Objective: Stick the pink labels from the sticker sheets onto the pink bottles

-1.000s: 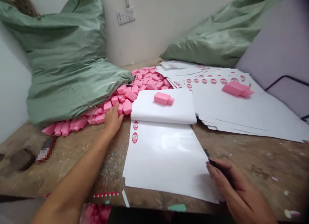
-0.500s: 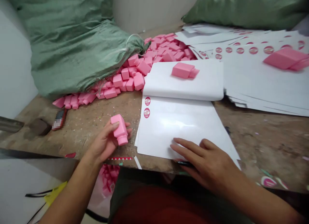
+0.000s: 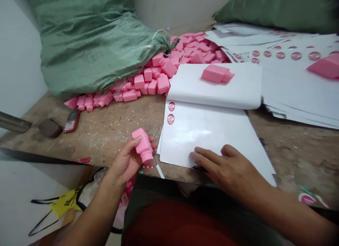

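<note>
My left hand point(image 3: 129, 161) grips a pink plastic bottle point(image 3: 143, 145), its neck tilted down toward me, above the table's front edge. The thumb lies along the bottle's side. On the lower edge of a white sticker sheet point(image 3: 185, 143) rests my right hand point(image 3: 225, 168), fingers stretched out and holding nothing that I can make out. A dark slim object point(image 3: 198, 167) shows partly under its fingers; its kind is hidden. Two round pink-and-white stickers point(image 3: 171, 113) remain on the sheet's left side. The sheet's upper part is folded back, and another pink bottle point(image 3: 217, 73) lies on the fold.
Many pink bottles point(image 3: 164, 83) are heaped beside a green sack point(image 3: 92, 52). More sticker sheets point(image 3: 299, 90) spread at the right, with a pink bottle point(image 3: 325, 66) on them. A dark block point(image 3: 50, 128) and a red-and-black object point(image 3: 71, 121) lie on the left of the wooden table point(image 3: 106, 133).
The view has shifted left, so things sit farther right. My left hand has brought the bottle nearer the sheet's left edge. My right hand's fingers have drawn back toward the sheet's lower edge.
</note>
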`<state>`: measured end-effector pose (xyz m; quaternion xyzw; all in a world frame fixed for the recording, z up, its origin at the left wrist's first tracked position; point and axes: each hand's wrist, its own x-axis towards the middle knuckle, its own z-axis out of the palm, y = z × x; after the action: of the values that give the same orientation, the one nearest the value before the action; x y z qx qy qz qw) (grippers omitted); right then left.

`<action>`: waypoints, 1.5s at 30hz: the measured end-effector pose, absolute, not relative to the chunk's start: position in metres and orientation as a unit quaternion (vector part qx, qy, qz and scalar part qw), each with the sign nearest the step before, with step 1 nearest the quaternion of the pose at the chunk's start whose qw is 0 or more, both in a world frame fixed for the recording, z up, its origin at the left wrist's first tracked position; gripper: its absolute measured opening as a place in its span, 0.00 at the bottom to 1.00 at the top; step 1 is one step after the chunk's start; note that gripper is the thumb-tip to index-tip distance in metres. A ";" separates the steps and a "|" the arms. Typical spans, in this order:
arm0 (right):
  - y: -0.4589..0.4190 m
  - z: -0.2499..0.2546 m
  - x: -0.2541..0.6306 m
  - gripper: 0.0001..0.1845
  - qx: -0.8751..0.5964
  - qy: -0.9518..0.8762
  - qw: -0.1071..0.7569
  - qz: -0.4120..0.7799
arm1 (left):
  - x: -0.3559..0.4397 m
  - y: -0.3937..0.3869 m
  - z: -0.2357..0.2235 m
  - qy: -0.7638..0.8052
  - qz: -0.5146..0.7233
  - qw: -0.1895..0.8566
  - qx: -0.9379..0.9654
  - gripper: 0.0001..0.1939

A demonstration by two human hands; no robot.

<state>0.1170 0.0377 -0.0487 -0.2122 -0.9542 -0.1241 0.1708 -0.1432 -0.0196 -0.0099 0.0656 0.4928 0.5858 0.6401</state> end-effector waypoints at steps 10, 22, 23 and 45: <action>0.028 -0.052 0.111 0.12 -0.265 -0.945 0.177 -0.074 | -0.135 -0.018 -0.011 0.474 0.598 0.641 0.078 0.16; 0.031 -0.051 0.107 0.12 -0.260 -0.948 0.162 -0.092 | -0.130 -0.023 -0.004 0.491 0.600 0.624 0.105 0.16; 0.031 -0.051 0.108 0.12 -0.262 -0.947 0.167 -0.087 | -0.130 -0.023 -0.005 0.497 0.594 0.623 0.110 0.16; 0.022 -0.039 0.077 0.13 -0.283 -0.922 0.265 0.019 | -0.131 -0.013 0.006 0.443 0.625 0.643 0.005 0.12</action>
<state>0.0774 0.0225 -0.0389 -0.2830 -0.9216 0.0195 0.2648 -0.1309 -0.0125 0.0061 0.0052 0.4430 0.6248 0.6429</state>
